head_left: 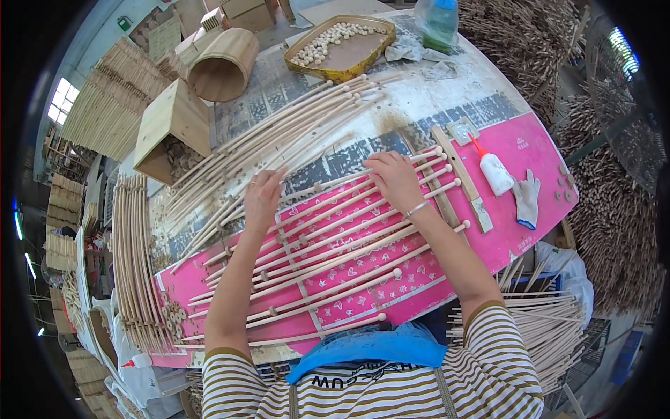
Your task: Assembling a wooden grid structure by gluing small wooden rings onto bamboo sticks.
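Several pale wooden sticks (349, 244) lie slantwise on a pink patterned sheet (412, 286). Many have a ball on the right end, and some carry a small wooden ring (264, 275) along the shaft. My right hand (395, 180) is at the far side of this row, its bent fingers closed on a ball-ended stick near that end. Further left, my left hand (262, 201) has its fingers drawn together at the farthest sticks, beside a loose pile of plain sticks (279, 133). Its fingertips partly hide what they grip.
Wooden strips (467, 185), a white glue bottle (496, 174) with red nozzle and a glove (526, 199) lie right. Behind stand a yellow tray (349, 73) of wooden balls, a wooden barrel (222, 66) and an open box (174, 129). Stick bundles (129, 258) lie left.
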A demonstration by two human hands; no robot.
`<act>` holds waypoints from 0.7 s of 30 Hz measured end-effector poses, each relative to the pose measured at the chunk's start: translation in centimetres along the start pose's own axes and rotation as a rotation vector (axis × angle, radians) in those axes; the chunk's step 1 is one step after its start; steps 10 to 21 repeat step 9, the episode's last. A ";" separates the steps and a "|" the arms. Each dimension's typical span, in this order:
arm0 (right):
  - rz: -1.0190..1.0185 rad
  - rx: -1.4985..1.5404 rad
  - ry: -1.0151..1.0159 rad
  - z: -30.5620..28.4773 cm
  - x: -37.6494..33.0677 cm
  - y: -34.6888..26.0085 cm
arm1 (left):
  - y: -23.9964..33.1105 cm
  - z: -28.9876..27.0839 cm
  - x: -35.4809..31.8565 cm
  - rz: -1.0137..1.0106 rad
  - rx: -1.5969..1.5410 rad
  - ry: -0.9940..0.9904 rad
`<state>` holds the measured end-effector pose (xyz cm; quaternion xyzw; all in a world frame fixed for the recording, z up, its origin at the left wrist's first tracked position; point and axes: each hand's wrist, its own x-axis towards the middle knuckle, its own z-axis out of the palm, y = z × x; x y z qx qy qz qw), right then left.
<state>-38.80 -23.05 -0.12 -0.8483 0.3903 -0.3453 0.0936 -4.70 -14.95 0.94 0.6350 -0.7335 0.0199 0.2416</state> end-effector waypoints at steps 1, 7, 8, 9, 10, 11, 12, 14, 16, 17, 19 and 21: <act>0.009 -0.063 -0.079 0.6 0.6 0.3 | -0.3 -0.5 -0.2 -0.090 0.071 0.002; -0.053 -0.165 -0.193 1.0 1.9 0.9 | -3.0 -1.3 -1.4 -0.085 0.131 -0.115; -0.068 -0.168 -0.178 0.9 2.3 0.9 | -3.5 -1.6 -1.3 -0.152 0.107 -0.205; -0.072 -0.140 -0.165 1.2 2.9 0.9 | -4.4 -2.1 -1.0 -0.103 0.057 -0.203; -0.072 -0.140 -0.165 1.2 2.9 0.9 | -4.4 -2.1 -1.0 -0.103 0.057 -0.203; -0.072 -0.140 -0.165 1.2 2.9 0.9 | -4.4 -2.1 -1.0 -0.103 0.057 -0.203; -0.072 -0.140 -0.165 1.2 2.9 0.9 | -4.4 -2.1 -1.0 -0.103 0.057 -0.203; -0.072 -0.140 -0.165 1.2 2.9 0.9 | -4.4 -2.1 -1.0 -0.103 0.057 -0.203; -0.072 -0.140 -0.165 1.2 2.9 0.9 | -4.4 -2.1 -1.0 -0.103 0.057 -0.203; -0.072 -0.140 -0.165 1.2 2.9 0.9 | -4.4 -2.1 -1.0 -0.103 0.057 -0.203; -0.072 -0.140 -0.165 1.2 2.9 0.9 | -4.4 -2.1 -1.0 -0.103 0.057 -0.203; -0.072 -0.140 -0.165 1.2 2.9 0.9 | -4.4 -2.1 -1.0 -0.103 0.057 -0.203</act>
